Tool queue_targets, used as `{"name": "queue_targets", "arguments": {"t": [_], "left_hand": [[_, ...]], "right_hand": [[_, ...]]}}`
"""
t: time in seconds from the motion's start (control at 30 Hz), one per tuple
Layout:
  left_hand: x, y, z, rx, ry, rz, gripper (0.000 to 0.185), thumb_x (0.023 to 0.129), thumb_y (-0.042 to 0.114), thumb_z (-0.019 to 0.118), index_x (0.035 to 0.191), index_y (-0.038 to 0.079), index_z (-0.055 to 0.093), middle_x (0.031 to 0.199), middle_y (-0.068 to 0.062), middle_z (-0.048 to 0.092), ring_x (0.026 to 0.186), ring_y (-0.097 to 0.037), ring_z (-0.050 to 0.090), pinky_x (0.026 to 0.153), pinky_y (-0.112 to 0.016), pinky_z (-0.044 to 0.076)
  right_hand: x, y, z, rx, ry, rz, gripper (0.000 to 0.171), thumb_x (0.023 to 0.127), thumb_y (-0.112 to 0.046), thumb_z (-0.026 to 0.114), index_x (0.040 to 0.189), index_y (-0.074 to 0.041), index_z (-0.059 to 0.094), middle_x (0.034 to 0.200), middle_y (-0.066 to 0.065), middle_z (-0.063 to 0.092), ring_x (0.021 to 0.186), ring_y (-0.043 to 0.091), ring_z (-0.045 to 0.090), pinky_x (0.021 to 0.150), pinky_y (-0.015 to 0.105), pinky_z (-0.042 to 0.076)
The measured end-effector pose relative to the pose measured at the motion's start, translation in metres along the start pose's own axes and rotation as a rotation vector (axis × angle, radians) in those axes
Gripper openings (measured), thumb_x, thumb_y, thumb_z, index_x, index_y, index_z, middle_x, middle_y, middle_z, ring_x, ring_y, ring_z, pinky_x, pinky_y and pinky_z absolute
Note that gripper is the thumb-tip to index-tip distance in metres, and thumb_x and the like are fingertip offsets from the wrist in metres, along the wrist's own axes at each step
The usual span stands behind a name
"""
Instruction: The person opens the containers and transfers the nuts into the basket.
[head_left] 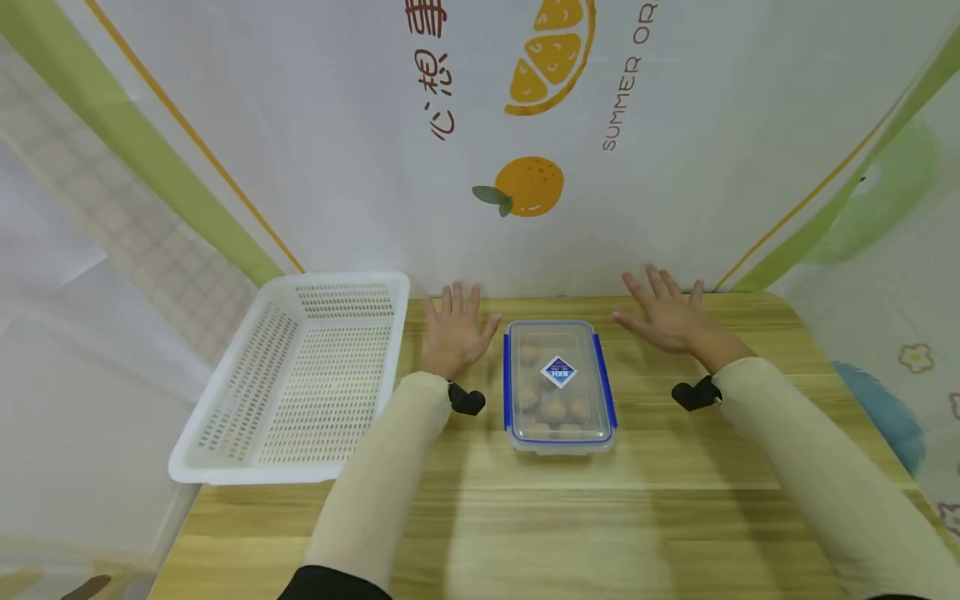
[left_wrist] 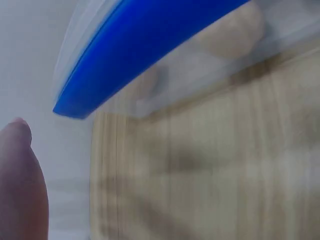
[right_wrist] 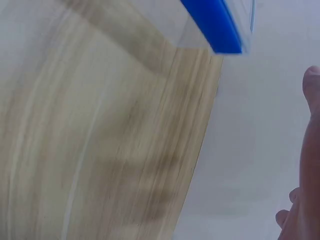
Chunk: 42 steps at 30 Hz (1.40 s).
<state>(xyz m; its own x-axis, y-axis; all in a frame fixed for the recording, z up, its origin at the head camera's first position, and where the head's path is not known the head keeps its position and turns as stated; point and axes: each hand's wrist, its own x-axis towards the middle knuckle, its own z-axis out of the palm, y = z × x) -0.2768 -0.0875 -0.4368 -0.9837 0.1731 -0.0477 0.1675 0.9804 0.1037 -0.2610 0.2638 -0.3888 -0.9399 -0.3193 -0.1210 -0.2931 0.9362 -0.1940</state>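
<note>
A clear plastic food container with a lid and blue side clips stands between my hands, several round pale brown things showing through it. A blue and white diamond label is on its lid. To its left, my left hand has its fingers straight and spread, thumb toward the container. My right hand is likewise spread on the right, farther from the container. Neither hand holds anything. One blue clip looms large in the left wrist view, and another clip shows at the top of the right wrist view.
A white slatted plastic basket sits at the left of the wooden table, partly behind my left forearm. At the table's far edge hangs a white cloth with orange prints. Another patterned cloth hangs on the right.
</note>
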Motion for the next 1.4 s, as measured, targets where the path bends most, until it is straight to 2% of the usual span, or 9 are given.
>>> {"name": "queue_targets", "arguments": {"t": [0.13, 0.27, 0.57, 0.77, 0.9, 0.97, 1.17, 1.3, 1.4], "left_hand": [[-0.006, 0.002, 0.007, -0.025, 0.021, -0.005, 0.074, 0.107, 0.06, 0.024, 0.165, 0.016, 0.014, 0.169, -0.02, 0.009, 0.155, -0.038, 0.007, 0.121, -0.063, -0.002], [-0.021, 0.008, 0.003, -0.092, 0.028, 0.017, 0.075, 0.107, 0.061, 0.021, 0.165, 0.014, 0.013, 0.168, -0.021, 0.008, 0.155, -0.039, 0.008, 0.122, -0.063, 0.002], [-0.063, 0.017, -0.012, -0.337, 0.05, 0.109, 0.074, 0.109, 0.051, 0.034, 0.162, 0.003, 0.017, 0.165, -0.026, 0.016, 0.151, -0.045, 0.019, 0.12, -0.062, 0.021], [-0.08, 0.019, -0.015, -0.517, 0.054, 0.148, 0.071, 0.11, 0.043, 0.038, 0.161, -0.002, 0.016, 0.164, -0.029, 0.018, 0.148, -0.046, 0.025, 0.116, -0.06, 0.031], [-0.085, 0.02, -0.009, -0.661, 0.043, 0.165, 0.068, 0.111, 0.037, 0.039, 0.16, -0.005, 0.016, 0.161, -0.032, 0.022, 0.145, -0.047, 0.032, 0.117, -0.056, 0.03], [-0.087, 0.022, -0.005, -0.738, 0.031, 0.161, 0.067, 0.112, 0.036, 0.038, 0.159, -0.007, 0.017, 0.159, -0.035, 0.023, 0.14, -0.048, 0.039, 0.115, -0.057, 0.034], [-0.09, 0.029, 0.011, -0.878, -0.014, 0.086, 0.066, 0.112, 0.037, 0.035, 0.157, -0.009, 0.021, 0.147, -0.034, 0.039, 0.122, -0.043, 0.054, 0.103, -0.057, 0.047], [-0.089, 0.035, 0.02, -0.956, -0.03, 0.05, 0.065, 0.113, 0.036, 0.033, 0.156, -0.012, 0.024, 0.129, -0.028, 0.054, 0.111, -0.037, 0.057, 0.099, -0.054, 0.049], [-0.087, 0.039, 0.025, -1.006, -0.032, 0.036, 0.063, 0.113, 0.033, 0.032, 0.153, -0.015, 0.025, 0.121, -0.027, 0.06, 0.107, -0.037, 0.061, 0.103, -0.054, 0.047]], "right_hand": [[-0.009, -0.005, 0.0, 0.007, 0.005, -0.041, 0.083, 0.105, -0.063, 0.033, 0.165, -0.011, 0.006, 0.165, 0.031, -0.003, 0.15, 0.054, -0.001, 0.103, 0.084, -0.011], [-0.018, -0.005, 0.005, 0.041, 0.038, -0.083, 0.08, 0.107, -0.057, 0.038, 0.165, -0.012, 0.006, 0.166, 0.03, -0.003, 0.15, 0.054, 0.002, 0.104, 0.084, -0.01], [-0.042, -0.005, 0.021, 0.189, 0.112, -0.171, 0.075, 0.109, -0.043, 0.045, 0.165, -0.013, 0.005, 0.165, 0.032, 0.001, 0.146, 0.061, 0.008, 0.106, 0.083, -0.007], [-0.056, -0.013, 0.033, 0.252, 0.136, -0.185, 0.073, 0.109, -0.037, 0.047, 0.164, -0.007, 0.01, 0.164, 0.034, 0.006, 0.145, 0.061, 0.01, 0.105, 0.085, -0.002], [-0.06, -0.019, 0.044, 0.309, 0.127, -0.188, 0.073, 0.109, -0.035, 0.047, 0.163, -0.004, 0.01, 0.163, 0.034, 0.007, 0.145, 0.062, 0.011, 0.103, 0.086, 0.005], [-0.061, -0.022, 0.05, 0.351, 0.122, -0.19, 0.072, 0.11, -0.035, 0.046, 0.163, -0.003, 0.009, 0.163, 0.034, 0.008, 0.145, 0.061, 0.011, 0.104, 0.086, 0.006], [-0.062, -0.031, 0.068, 0.543, 0.131, -0.183, 0.068, 0.111, -0.027, 0.043, 0.16, 0.007, 0.01, 0.163, 0.034, 0.011, 0.149, 0.055, 0.009, 0.116, 0.072, 0.01], [-0.065, -0.038, 0.077, 0.662, 0.149, -0.123, 0.064, 0.112, -0.026, 0.039, 0.16, 0.006, 0.011, 0.159, 0.036, 0.023, 0.146, 0.054, 0.022, 0.115, 0.07, 0.021], [-0.064, -0.043, 0.082, 0.744, 0.16, -0.071, 0.061, 0.113, -0.025, 0.036, 0.16, 0.006, 0.014, 0.152, 0.037, 0.035, 0.137, 0.054, 0.039, 0.105, 0.066, 0.04]]}}
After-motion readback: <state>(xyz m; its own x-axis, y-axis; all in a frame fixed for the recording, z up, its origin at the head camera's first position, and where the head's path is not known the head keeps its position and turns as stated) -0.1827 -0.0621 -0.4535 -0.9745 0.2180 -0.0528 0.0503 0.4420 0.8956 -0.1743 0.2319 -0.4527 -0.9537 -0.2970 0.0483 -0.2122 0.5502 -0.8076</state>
